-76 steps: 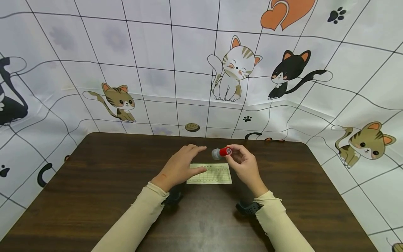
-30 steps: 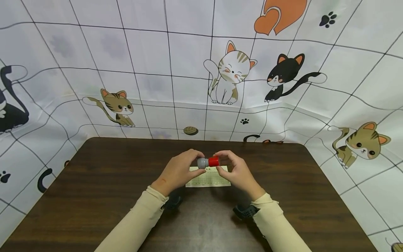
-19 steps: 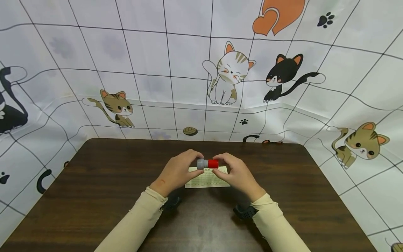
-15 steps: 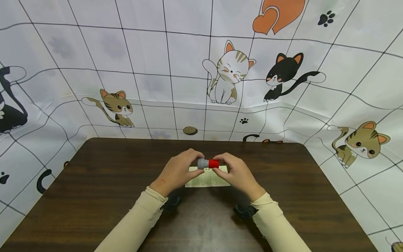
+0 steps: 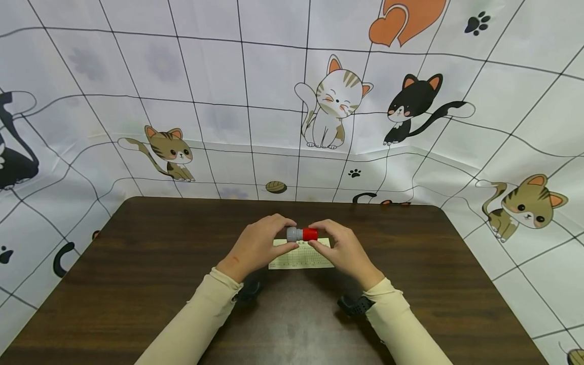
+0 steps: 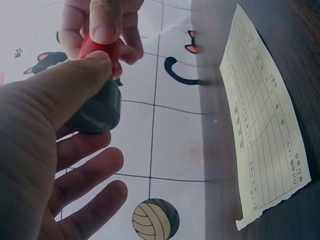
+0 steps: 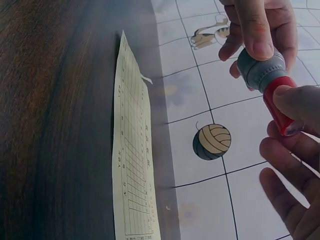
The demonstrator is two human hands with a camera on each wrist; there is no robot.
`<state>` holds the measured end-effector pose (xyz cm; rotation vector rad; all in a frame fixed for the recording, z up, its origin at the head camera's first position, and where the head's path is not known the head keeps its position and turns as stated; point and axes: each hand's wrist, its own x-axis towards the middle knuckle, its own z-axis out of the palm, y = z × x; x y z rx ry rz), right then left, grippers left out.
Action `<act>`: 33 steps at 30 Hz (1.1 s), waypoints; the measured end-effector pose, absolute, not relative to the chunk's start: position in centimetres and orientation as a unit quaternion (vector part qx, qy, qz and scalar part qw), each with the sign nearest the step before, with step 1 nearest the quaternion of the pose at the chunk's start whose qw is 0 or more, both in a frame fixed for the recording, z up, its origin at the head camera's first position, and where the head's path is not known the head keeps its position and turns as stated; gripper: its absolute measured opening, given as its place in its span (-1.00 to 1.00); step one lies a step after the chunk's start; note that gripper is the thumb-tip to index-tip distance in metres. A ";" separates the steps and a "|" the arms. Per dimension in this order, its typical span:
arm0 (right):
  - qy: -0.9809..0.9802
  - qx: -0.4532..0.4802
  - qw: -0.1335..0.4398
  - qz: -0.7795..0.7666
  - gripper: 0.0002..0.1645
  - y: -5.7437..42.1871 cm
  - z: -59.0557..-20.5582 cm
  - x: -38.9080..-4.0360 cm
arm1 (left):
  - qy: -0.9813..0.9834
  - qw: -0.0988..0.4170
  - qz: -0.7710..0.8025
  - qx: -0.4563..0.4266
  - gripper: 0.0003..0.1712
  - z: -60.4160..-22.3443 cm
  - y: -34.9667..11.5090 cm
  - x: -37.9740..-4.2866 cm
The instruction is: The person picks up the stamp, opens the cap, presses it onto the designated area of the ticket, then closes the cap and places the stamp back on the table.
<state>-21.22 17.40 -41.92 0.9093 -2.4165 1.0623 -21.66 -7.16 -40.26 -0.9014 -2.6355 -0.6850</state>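
Note:
A small stamp with a red body (image 5: 310, 234) and a grey end (image 5: 293, 234) is held level above a slip of paper. The left hand (image 5: 257, 245) pinches the grey end between thumb and fingers. From the other side, the right hand (image 5: 345, 247) pinches the red body. In the right wrist view, a clear tip shows at the end of the red body (image 7: 276, 97), partly hidden by the thumb. Beneath the hands lies the pale yellow printed form (image 5: 301, 257), ruled with a grid; its torn edge appears in the left wrist view.
The dark wooden table (image 5: 159, 263) extends to both sides of the forearms. Behind it hangs a white sheet (image 5: 269, 126) with a grid and cartoon cats. A dark band (image 5: 356, 305) is worn at the right wrist.
Earlier the right hand alone held the stamp, with the left hand apart. The stamp has moved left and turned level, and the left hand has gripped its grey end. The last half second shows almost no movement.

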 end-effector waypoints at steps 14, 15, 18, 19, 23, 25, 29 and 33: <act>-0.872 0.322 0.188 0.316 -0.61 17.2 -41.8 -21.0 | -0.909 0.144 -0.222 -0.323 -0.48 -40.2 -7.1 -21.6; -0.872 0.322 0.190 0.315 -0.61 17.3 -41.8 -21.0 | -0.908 0.144 -0.224 -0.323 -0.47 -40.2 -7.1 -21.5; -0.873 0.326 0.190 0.310 -0.62 17.3 -41.9 -21.0 | -0.908 0.143 -0.227 -0.321 -0.47 -40.2 -7.1 -21.5; -0.873 0.326 0.190 0.309 -0.62 17.3 -41.9 -21.0 | -0.908 0.143 -0.228 -0.320 -0.48 -40.2 -7.1 -21.4; -0.873 0.327 0.192 0.306 -0.62 17.3 -42.0 -21.1 | -0.908 0.143 -0.234 -0.318 -0.48 -40.3 -7.1 -21.4; -0.872 0.328 0.192 0.308 -0.62 17.3 -42.0 -21.1 | -0.908 0.145 -0.234 -0.317 -0.48 -40.3 -7.1 -21.4; -0.872 0.328 0.189 0.311 -0.63 17.3 -41.9 -21.1 | -0.906 0.151 -0.232 -0.319 -0.48 -40.4 -7.2 -21.4; -0.871 0.330 0.189 0.310 -0.62 17.3 -41.9 -21.1 | -0.903 0.153 -0.236 -0.324 -0.48 -40.3 -7.2 -21.4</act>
